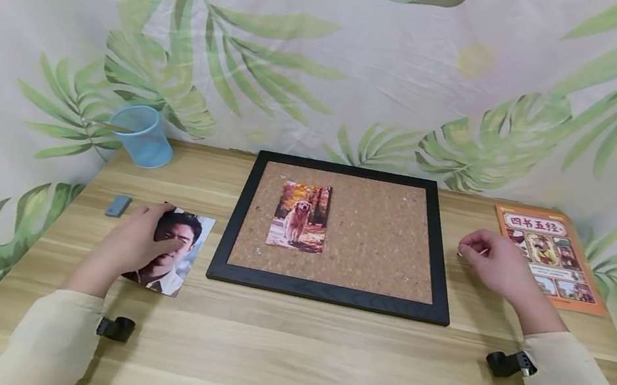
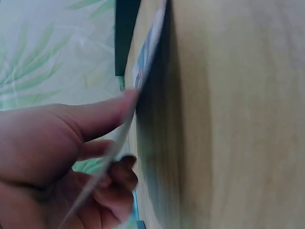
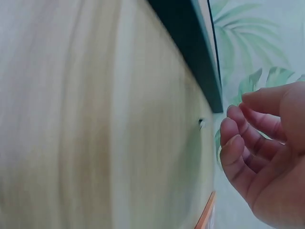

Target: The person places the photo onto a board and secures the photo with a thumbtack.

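My left hand (image 1: 137, 237) grips a portrait photo (image 1: 195, 247) by its left side, the thumb across its front and fingers behind. In the left wrist view the photo (image 2: 126, 126) is edge-on, bent and tilted off the table. My right hand (image 1: 498, 264) hovers right of the framed cork board (image 1: 380, 236), fingers loosely bent. In the right wrist view a small shiny thing, perhaps a pushpin (image 3: 202, 123), is on the table near the fingertips, apart from them. A golden retriever photo (image 1: 300, 218) lies on the cork's left half.
A blue pen cup (image 1: 149, 139) with a thin stick in it stands at the back left. Below it lies a small grey-blue block (image 1: 117, 205). An orange book (image 1: 550, 258) lies at the right, partly behind my right hand. A leaf-print cloth (image 1: 387, 64) hangs behind the table.
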`<state>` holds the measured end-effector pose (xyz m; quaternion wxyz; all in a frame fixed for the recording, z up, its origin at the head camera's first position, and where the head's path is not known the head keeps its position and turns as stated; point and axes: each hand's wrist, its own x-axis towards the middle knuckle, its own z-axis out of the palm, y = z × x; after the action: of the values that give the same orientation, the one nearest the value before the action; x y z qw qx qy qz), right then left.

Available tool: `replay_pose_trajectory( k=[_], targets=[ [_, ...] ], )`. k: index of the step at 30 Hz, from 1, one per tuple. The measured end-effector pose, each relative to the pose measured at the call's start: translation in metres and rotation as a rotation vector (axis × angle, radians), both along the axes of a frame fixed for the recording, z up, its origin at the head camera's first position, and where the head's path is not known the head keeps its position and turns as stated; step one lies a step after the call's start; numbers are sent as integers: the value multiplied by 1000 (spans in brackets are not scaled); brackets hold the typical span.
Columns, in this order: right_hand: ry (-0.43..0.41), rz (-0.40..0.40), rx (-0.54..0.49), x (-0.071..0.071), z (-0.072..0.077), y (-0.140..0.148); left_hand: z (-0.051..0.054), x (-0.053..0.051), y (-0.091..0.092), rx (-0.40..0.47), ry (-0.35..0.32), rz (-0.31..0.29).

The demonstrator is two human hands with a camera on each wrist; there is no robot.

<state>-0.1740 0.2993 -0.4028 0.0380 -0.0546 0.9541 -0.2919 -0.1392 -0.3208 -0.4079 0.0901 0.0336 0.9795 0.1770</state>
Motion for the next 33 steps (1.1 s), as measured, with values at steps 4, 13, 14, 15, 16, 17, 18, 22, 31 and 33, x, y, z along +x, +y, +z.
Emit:
replay_pose_trajectory(
  k=[4, 13, 14, 15, 16, 17, 18, 22, 31, 33],
  targets=[
    [-39, -14, 0, -1, -5, 7, 3, -3, -4, 69, 53, -16],
    [-73, -21, 50, -6, -11, 10, 15, -2, -1, 202, 161, 25],
    [-74, -22, 58, -7, -11, 10, 16, -1, 1, 212, 162, 29],
    [-75, -22, 65, -7, -12, 10, 17, -1, 3, 228, 156, 30],
    [-75, -22, 71, -8, -12, 10, 17, -1, 5, 248, 155, 27],
    [-74, -21, 76, -8, -13, 9, 18, -1, 7, 266, 152, 23],
    [-72, -20, 80, -9, -14, 9, 18, -1, 9, 286, 151, 18],
    [-64, -17, 86, -10, -16, 8, 19, -4, 21, 360, 148, -14],
    [-65, -6, 83, -11, -19, 6, 20, -19, 61, 477, 96, -82],
    [-72, -2, 88, -12, -19, 5, 20, -22, 71, 502, 76, -99]
  ],
)
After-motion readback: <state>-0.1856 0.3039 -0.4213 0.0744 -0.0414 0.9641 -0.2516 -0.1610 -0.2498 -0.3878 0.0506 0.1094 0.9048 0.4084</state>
